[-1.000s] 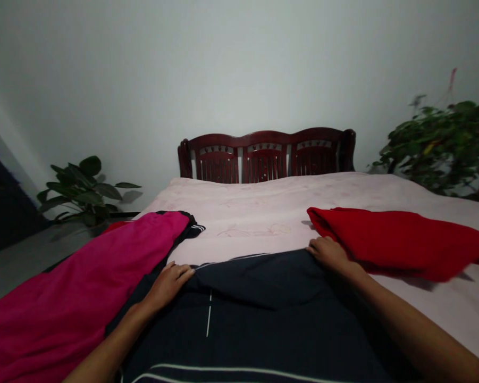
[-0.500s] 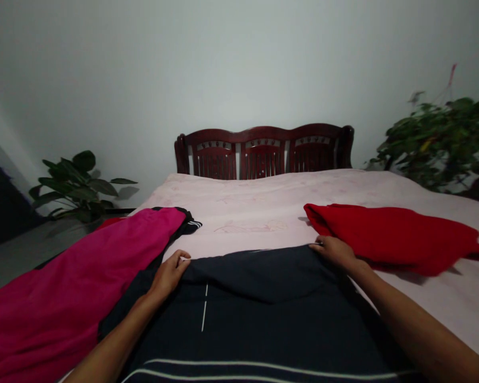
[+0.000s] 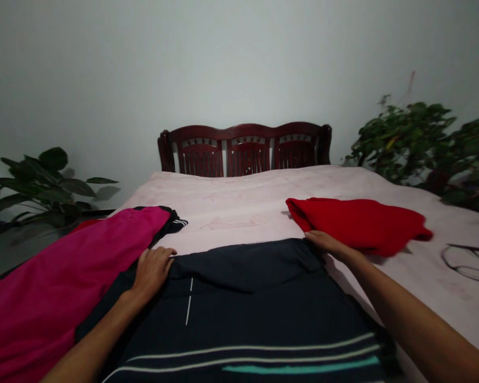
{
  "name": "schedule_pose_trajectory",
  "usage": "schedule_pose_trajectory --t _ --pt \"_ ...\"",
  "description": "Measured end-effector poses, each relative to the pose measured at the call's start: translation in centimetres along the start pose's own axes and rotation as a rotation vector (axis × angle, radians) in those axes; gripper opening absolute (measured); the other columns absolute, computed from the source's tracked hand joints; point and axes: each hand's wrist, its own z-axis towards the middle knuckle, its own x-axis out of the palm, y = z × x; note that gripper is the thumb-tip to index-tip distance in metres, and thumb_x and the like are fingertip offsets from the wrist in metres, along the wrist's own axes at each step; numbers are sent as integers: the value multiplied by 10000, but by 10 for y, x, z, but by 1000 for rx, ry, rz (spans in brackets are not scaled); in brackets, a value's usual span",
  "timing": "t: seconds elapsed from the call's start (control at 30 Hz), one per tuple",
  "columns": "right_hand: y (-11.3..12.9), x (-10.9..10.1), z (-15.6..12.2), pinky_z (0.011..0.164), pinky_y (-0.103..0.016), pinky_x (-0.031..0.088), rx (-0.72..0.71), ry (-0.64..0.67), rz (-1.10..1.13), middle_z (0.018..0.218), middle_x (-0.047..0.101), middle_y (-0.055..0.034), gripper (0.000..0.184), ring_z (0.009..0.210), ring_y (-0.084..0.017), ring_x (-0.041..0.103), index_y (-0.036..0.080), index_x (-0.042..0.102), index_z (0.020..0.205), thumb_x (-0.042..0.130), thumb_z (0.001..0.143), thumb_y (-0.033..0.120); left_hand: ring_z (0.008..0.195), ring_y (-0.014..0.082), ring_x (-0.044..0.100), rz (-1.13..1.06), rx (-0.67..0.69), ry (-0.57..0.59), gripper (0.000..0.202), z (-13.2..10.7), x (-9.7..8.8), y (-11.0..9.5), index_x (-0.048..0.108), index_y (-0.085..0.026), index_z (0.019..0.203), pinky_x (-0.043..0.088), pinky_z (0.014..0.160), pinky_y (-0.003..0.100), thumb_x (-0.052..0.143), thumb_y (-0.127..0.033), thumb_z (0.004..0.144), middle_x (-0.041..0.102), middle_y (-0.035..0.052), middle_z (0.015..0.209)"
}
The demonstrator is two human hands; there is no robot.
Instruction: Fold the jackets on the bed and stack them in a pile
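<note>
A dark navy garment [image 3: 247, 298] with white stripes and a teal stripe lies spread in front of me on the pink bedsheet [image 3: 231, 191]. My left hand [image 3: 153, 268] has its fingers closed at the garment's far left corner. At the far right corner, my right hand [image 3: 322, 242] pinches the edge, its fingertips partly hidden. A folded red garment [image 3: 354, 223] lies just beyond and to the right of my right hand. Left of my left hand stretches a magenta garment [image 3: 91, 271] with dark, white-striped trim.
A dark red wooden headboard [image 3: 245, 151] stands at the bed's far end against the wall. Eyeglasses [image 3: 468, 263] rest on the sheet at the right. Leafy plants stand on both sides, one at the left [image 3: 43, 183] and a bushier one at the right [image 3: 410, 141].
The view has turned slightly right, bringing the eyeglasses into sight. More of the garment's near part shows, including the teal stripe. Both hands stay at its far corners.
</note>
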Motion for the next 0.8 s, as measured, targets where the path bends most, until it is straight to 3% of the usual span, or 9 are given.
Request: schedule_pose_trajectory --t 0.1,0.17,0.23,0.3,0.43,0.57,0.67,0.8 --pt "-3 -8 -5 641 -276 466 16 52 -42 862 715 -129 434 703 -182 644 100 713 930 407 945 406 1093 264 561 -63 198 -31 265 -11 -8 -17 638 -242 1136 383 988 396 500 -263 910 649 81 1140" --pt "-2 -5 -6 657 -263 468 17 47 -78 898 726 -123 336 737 -185 650 106 720 921 500 907 360 1129 251 551 -97 348 19 349 -20 -8 -31 614 -263 1198 375 1019 392 522 -185 871 639 64 1188" --pt "-1 1 -5 702 -261 476 20 8 -121 973 731 -126 286 823 -206 659 111 718 962 572 864 337 1131 242 556 -79 412 82 439 -25 -5 -42 595 -272 1235 343 1058 418 488 -99 846 642 57 1200" --pt "1 8 -4 746 -274 479 33 -48 -167 1045 723 -146 320 904 -233 659 104 705 1036 576 858 336 1072 237 580 -46 375 115 401 -25 -4 -46 618 -256 1172 361 1031 423 431 -78 866 661 62 1128" --pt "1 16 -4 809 -250 470 36 -148 -228 1209 681 -132 402 1046 -220 644 135 639 1224 450 926 327 977 228 584 -109 165 78 264 -18 -5 -43 602 -231 1036 437 859 349 372 -163 927 630 71 1059" --pt "0 20 -12 820 -252 471 61 -145 -331 1216 682 -124 391 1056 -223 655 153 638 1228 471 915 316 964 217 578 -238 108 156 234 -15 -2 -40 605 -232 969 437 850 328 421 -130 868 624 54 1019" --pt "6 21 -22 838 -356 481 79 -131 -442 1161 690 -170 386 1018 -284 665 137 645 1194 463 917 335 961 206 601 -308 129 239 264 -15 -5 -38 631 -223 941 444 898 329 464 -89 787 657 40 981" --pt "34 22 -44 906 -528 428 8 -210 -592 1259 595 -275 428 1108 -385 594 92 573 1278 443 895 232 1039 188 633 -441 82 280 314 -24 -30 -23 631 -224 1068 467 939 302 452 -163 816 697 34 1099"
